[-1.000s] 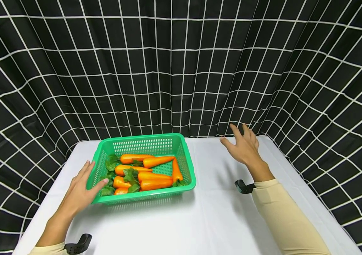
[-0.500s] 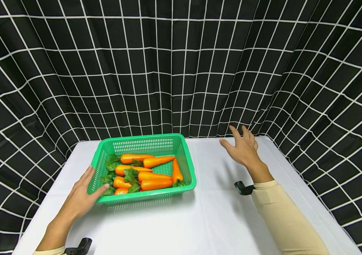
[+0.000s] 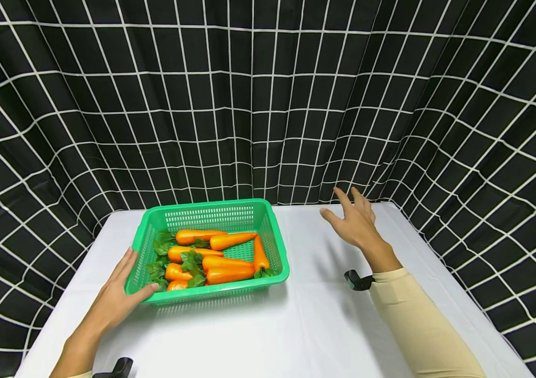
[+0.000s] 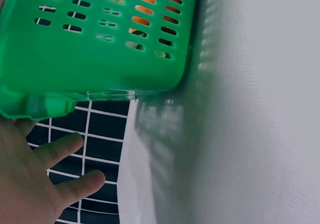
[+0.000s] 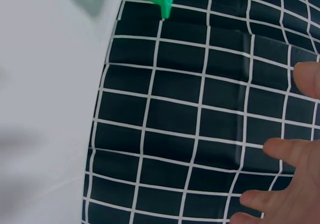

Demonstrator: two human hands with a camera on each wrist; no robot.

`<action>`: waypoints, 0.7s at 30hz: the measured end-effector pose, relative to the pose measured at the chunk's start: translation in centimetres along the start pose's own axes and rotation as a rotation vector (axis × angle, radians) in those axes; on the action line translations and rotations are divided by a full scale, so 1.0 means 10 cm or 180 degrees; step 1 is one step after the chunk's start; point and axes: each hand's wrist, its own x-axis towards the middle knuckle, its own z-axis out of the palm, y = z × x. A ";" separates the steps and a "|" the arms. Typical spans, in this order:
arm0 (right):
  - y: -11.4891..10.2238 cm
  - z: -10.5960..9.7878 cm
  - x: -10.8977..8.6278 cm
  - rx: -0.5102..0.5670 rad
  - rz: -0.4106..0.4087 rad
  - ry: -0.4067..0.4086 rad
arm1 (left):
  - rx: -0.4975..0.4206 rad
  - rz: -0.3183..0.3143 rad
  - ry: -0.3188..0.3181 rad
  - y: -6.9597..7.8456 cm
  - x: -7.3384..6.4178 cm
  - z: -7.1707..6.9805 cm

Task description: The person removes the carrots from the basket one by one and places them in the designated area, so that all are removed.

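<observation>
A green slotted plastic basket [image 3: 277, 257] stands left of the middle of the table in the head view. Inside lie several orange carrots [image 3: 230, 274] with leafy green tops [image 3: 156, 269]. My left hand [image 3: 115, 300] is at the basket's near left corner, its thumb over the rim and its fingers straight along the outer left side. The left wrist view has the basket wall [image 4: 95, 68] close up, with spread fingertips beside it. To the right of the basket, my right hand [image 3: 355, 224] hovers above the cloth, fingers spread, holding nothing.
White cloth [image 3: 230, 341] covers the table. Black curtains with a white grid [image 3: 268, 105] rise behind and on both sides. Each wrist wears a small black camera [image 3: 358, 280].
My left hand has slid slightly down and toward me along the basket's left side. The right hand stays raised with only a slight shift. The carrots have not moved within the basket.
</observation>
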 end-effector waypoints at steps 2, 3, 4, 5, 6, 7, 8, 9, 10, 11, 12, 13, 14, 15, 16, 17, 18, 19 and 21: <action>-0.02 0.00 0.01 0.0027 -0.0057 0.0024 | -0.0025 0.0007 0.0025 0.00 -0.01 0.00; -0.03 0.00 0.01 0.0055 -0.0093 0.0031 | -0.0039 0.0007 0.0036 -0.01 -0.02 0.00; -0.04 0.00 0.01 0.0082 -0.0132 0.0042 | -0.0052 0.0007 0.0051 -0.01 -0.02 -0.01; -0.06 0.00 0.02 0.0110 -0.0180 0.0055 | -0.0060 0.0003 0.0061 -0.01 -0.03 -0.01; -0.07 -0.01 0.02 0.0142 -0.0227 0.0065 | -0.0066 -0.0001 0.0070 -0.01 -0.03 -0.01; -0.09 -0.01 0.02 0.0181 -0.0283 0.0077 | -0.0070 -0.0004 0.0077 -0.01 -0.03 -0.01; -0.11 -0.02 0.02 0.0220 -0.0348 0.0079 | -0.0077 -0.0011 0.0086 -0.01 -0.03 -0.02; -0.13 -0.03 0.02 0.0261 -0.0407 0.0084 | -0.0081 -0.0024 0.0091 -0.01 -0.03 -0.02; -0.15 -0.03 0.02 0.0295 -0.0466 0.0091 | -0.0083 -0.0033 0.0095 -0.01 -0.03 -0.02; -0.17 -0.04 0.02 0.0331 -0.0526 0.0099 | -0.0090 -0.0040 0.0096 -0.01 -0.03 -0.02; -0.19 -0.05 0.02 0.0379 -0.0594 0.0110 | -0.0090 -0.0054 0.0099 -0.01 -0.03 -0.02; -0.21 -0.05 0.02 0.0426 -0.0655 0.0123 | -0.0100 -0.0066 0.0101 -0.01 -0.03 -0.02; -0.23 -0.06 0.02 0.0474 -0.0710 0.0136 | -0.0105 -0.0070 0.0103 -0.01 -0.03 -0.02; -0.25 -0.06 0.02 0.0529 -0.0768 0.0158 | -0.0112 -0.0080 0.0098 0.00 -0.03 -0.02; -0.26 -0.07 0.03 0.0594 -0.0839 0.0186 | -0.0123 -0.0083 0.0096 0.00 -0.03 -0.01; -0.28 -0.07 0.03 0.0659 -0.0916 0.0216 | -0.0137 -0.0082 0.0097 0.01 -0.03 -0.01; -0.30 -0.06 0.03 0.0736 -0.0994 0.0242 | -0.0140 -0.0085 0.0094 0.02 -0.02 0.00; -0.32 -0.06 0.03 0.0827 -0.1068 0.0261 | -0.0152 -0.0085 0.0097 0.02 -0.02 0.00; -0.37 -0.04 0.04 0.1045 -0.1242 0.0297 | -0.0171 -0.0074 0.0098 0.03 -0.02 0.01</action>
